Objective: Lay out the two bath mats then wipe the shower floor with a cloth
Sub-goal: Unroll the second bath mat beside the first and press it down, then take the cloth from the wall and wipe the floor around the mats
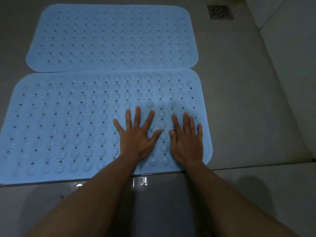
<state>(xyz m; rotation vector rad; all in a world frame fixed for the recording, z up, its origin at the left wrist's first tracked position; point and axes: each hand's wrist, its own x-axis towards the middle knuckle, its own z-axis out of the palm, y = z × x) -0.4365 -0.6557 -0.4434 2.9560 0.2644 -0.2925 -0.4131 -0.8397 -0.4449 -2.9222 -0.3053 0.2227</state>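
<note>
Both grips flat — near mat point(68, 125).

there were two blue mats: the far mat point(111, 38) and the near mat point(68, 125), both flat on the floor point(239, 100), their long edges touching or slightly overlapping. there were two hands, the left hand point(138, 139) and the right hand point(187, 142), both spread palm down on the near mat. each hand showed five fingers, ten in all. there were two bare forearms. there was one drain point(220, 11), at the far right of the floor. each mat carried many small holes and round bumps in rows, too many and too blurred to count.
</note>
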